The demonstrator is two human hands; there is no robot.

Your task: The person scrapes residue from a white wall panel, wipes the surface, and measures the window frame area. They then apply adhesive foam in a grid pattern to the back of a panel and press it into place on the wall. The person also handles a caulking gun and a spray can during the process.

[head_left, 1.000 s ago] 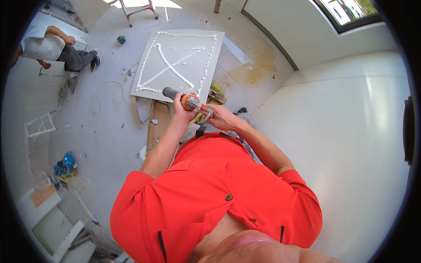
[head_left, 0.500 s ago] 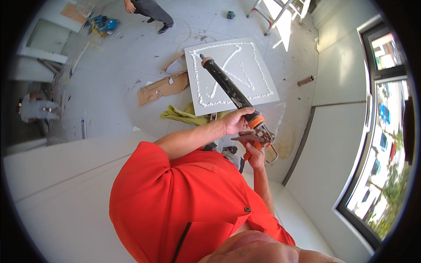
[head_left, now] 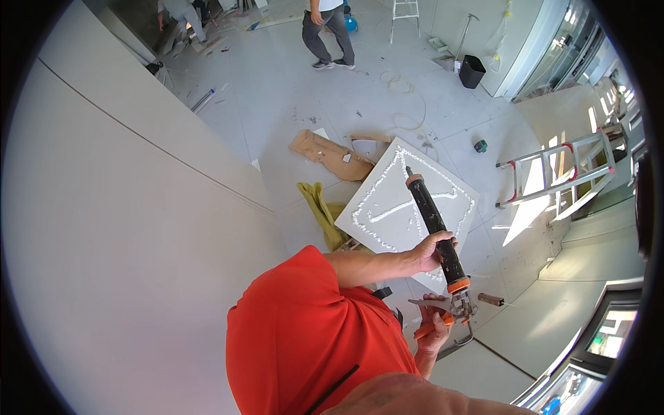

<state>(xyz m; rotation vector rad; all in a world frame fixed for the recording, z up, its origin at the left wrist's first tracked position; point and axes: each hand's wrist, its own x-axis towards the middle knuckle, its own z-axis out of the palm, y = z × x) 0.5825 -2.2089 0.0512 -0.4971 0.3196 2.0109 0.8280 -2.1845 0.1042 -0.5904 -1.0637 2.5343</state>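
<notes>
A long black caulking gun (head_left: 432, 211) with orange rings and grip points forward over a square light-grey panel (head_left: 380, 236), which carries white beads of compound round its edge and across the middle. My left hand (head_left: 432, 254) is wrapped round the gun's barrel near its back end. Lower down, my right hand (head_left: 434, 330) holds the orange handle by the metal trigger. A crumpled yellow-green cloth (head_left: 318, 211) and torn brown cardboard (head_left: 332, 155) lie beside the panel's left side. A small tube (head_left: 490, 299) lies on the floor to the right.
An aluminium ladder (head_left: 553, 178) is at right, near a small green object (head_left: 480, 146). A smooth wall (head_left: 138, 242) fills the left; a window (head_left: 612, 330) is at lower right. Two people (head_left: 328, 38) (head_left: 181, 15) are at the back, along with a black bin (head_left: 472, 71) and a stepladder (head_left: 404, 17).
My view has swung round, so the room appears shifted and more wall shows at left. Both hands keep the gun, now pointing up and slightly left in view.
</notes>
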